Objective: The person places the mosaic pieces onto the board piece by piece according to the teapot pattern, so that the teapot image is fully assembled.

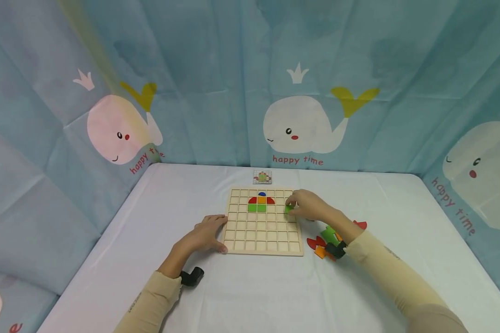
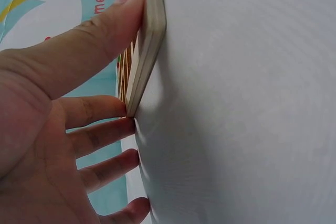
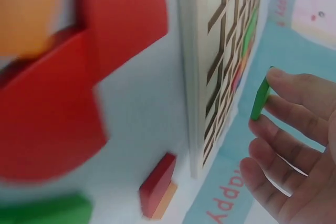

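Note:
A wooden grid board point(image 1: 262, 234) lies on the white table. Near its top, a blue rounded tile point(image 1: 262, 194) sits above an orange square point(image 1: 261, 200), which has a red curved tile point(image 1: 253, 200) on either side; two green squares point(image 1: 257, 208) form the row below. My left hand point(image 1: 208, 232) rests at the board's left edge, thumb on the near corner and fingers spread along the side. Over the board's right columns my right hand point(image 1: 310, 205) pinches a green square tile point(image 3: 261, 98) between thumb and fingertips, held above the surface.
Loose red point(image 1: 315, 243), green point(image 1: 329, 235) and orange point(image 1: 320, 252) pieces lie right of the board, partly hidden by my right forearm. A small picture card point(image 1: 262, 177) lies beyond the board. Blue whale-print curtains point(image 1: 216, 92) surround the table.

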`<action>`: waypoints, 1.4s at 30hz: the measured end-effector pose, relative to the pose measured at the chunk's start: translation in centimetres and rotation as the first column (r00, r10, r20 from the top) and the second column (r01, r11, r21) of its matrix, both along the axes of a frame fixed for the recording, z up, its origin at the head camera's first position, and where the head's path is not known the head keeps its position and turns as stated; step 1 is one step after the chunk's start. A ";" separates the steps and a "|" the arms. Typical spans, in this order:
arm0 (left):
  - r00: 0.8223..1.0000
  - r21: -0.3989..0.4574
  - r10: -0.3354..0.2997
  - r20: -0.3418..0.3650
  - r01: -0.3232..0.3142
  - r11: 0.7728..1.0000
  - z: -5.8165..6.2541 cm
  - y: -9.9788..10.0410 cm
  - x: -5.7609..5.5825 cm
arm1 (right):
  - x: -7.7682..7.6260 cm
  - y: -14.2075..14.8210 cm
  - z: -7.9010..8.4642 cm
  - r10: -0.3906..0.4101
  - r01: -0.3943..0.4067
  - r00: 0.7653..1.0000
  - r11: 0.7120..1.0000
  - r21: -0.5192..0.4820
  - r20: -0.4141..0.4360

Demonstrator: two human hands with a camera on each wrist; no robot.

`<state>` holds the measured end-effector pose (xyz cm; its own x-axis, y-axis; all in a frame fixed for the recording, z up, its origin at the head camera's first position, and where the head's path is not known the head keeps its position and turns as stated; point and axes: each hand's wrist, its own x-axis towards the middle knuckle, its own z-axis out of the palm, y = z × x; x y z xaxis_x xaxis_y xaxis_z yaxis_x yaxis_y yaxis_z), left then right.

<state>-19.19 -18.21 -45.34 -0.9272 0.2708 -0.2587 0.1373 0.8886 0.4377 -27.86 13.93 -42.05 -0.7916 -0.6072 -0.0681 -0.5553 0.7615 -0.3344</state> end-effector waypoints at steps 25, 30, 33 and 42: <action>1.000 0.006 0.004 -0.004 -0.004 1.000 -0.1 0.0 0.0 | -2.6 -5.8 -1.6 0.064 -0.062 0.998 0.994 0.090 -0.020; 1.000 0.002 -0.002 -0.005 0.002 1.000 0.1 0.0 0.0 | -2.5 -6.0 -1.6 0.071 -0.068 0.997 0.992 0.104 -0.025; 1.000 -0.002 -0.001 -0.003 0.001 1.000 0.1 0.0 0.0 | -2.5 -5.9 -1.7 0.066 -0.063 0.997 0.992 0.107 -0.026; 1.000 -0.002 -0.001 -0.010 0.001 1.000 0.1 0.0 0.1 | -2.5 -5.8 -1.9 0.045 -0.044 0.999 0.996 0.083 -0.016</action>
